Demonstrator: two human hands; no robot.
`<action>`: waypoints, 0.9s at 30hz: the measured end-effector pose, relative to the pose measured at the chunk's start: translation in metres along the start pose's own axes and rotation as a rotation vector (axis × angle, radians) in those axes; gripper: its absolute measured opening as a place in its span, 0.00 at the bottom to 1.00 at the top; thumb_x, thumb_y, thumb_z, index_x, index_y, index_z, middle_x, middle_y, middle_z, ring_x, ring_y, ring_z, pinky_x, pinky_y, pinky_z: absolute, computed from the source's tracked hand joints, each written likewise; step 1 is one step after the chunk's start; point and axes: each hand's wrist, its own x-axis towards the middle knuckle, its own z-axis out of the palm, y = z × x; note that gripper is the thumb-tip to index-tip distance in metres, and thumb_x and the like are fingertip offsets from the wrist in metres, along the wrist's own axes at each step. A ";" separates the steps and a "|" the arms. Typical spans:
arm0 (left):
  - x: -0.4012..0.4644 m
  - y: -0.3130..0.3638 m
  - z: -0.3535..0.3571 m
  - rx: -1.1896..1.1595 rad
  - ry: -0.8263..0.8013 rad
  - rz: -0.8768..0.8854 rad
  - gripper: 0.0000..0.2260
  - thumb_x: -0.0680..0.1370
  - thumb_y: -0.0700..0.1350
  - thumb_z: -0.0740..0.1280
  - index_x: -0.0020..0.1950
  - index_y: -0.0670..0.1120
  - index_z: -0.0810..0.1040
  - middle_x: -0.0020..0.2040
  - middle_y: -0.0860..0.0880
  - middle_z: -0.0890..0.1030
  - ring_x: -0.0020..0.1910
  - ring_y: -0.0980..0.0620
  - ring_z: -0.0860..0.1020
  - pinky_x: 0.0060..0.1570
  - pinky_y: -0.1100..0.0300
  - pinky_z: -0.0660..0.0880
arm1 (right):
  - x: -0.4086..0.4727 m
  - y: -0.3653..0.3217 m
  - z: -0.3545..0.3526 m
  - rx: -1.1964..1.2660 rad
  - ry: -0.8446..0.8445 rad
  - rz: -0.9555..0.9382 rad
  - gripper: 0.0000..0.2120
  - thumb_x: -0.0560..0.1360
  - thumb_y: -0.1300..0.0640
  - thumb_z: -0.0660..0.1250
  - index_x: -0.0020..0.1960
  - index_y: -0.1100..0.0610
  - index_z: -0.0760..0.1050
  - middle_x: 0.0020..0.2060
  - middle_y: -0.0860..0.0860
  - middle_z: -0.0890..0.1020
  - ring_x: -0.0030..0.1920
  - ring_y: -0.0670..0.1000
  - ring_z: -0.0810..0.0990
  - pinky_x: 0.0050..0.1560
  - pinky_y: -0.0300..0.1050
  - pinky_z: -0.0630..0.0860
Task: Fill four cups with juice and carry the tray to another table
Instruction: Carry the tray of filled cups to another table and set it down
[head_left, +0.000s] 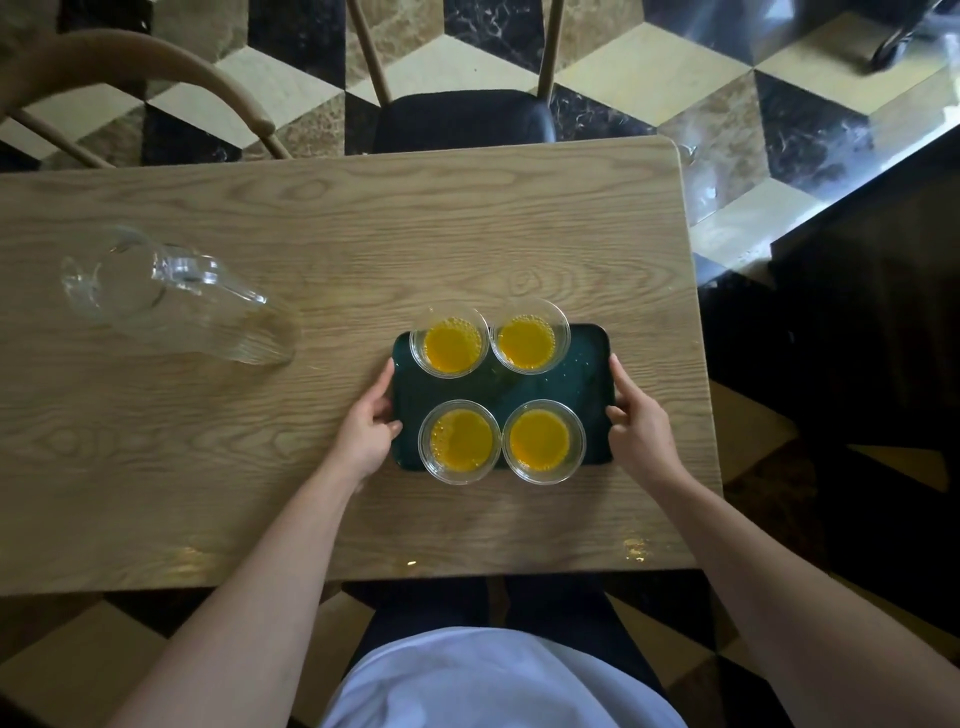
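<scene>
Juice fills all four cups (451, 344) at frame centre as your left hand (370, 426) and right hand (641, 426) grip the tray (587, 364), carrying from the tabletop (311, 218) yet undone.

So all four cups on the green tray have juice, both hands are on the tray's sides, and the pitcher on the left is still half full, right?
Not quite: the head view shows the pitcher empty. The rest stands: four cups of juice on the tray, left hand and right hand at its sides.
</scene>
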 end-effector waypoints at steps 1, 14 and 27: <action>-0.002 0.001 0.000 0.000 -0.003 -0.002 0.39 0.80 0.26 0.60 0.80 0.62 0.59 0.79 0.40 0.63 0.78 0.44 0.63 0.74 0.46 0.65 | -0.001 0.000 -0.002 -0.003 -0.001 -0.002 0.42 0.74 0.77 0.56 0.81 0.46 0.58 0.71 0.49 0.74 0.66 0.44 0.72 0.54 0.25 0.70; -0.049 0.061 -0.034 -0.037 -0.048 0.169 0.36 0.80 0.26 0.60 0.81 0.55 0.58 0.56 0.43 0.79 0.54 0.48 0.79 0.56 0.56 0.78 | -0.023 -0.065 -0.057 0.006 0.027 -0.115 0.38 0.77 0.70 0.59 0.78 0.39 0.61 0.44 0.50 0.83 0.49 0.50 0.81 0.47 0.54 0.81; -0.112 0.178 -0.094 -0.323 -0.164 0.414 0.31 0.80 0.29 0.59 0.80 0.51 0.63 0.58 0.36 0.76 0.61 0.34 0.78 0.55 0.48 0.78 | -0.057 -0.205 -0.160 0.288 -0.060 -0.246 0.29 0.80 0.72 0.62 0.76 0.50 0.68 0.34 0.49 0.80 0.41 0.50 0.82 0.50 0.50 0.82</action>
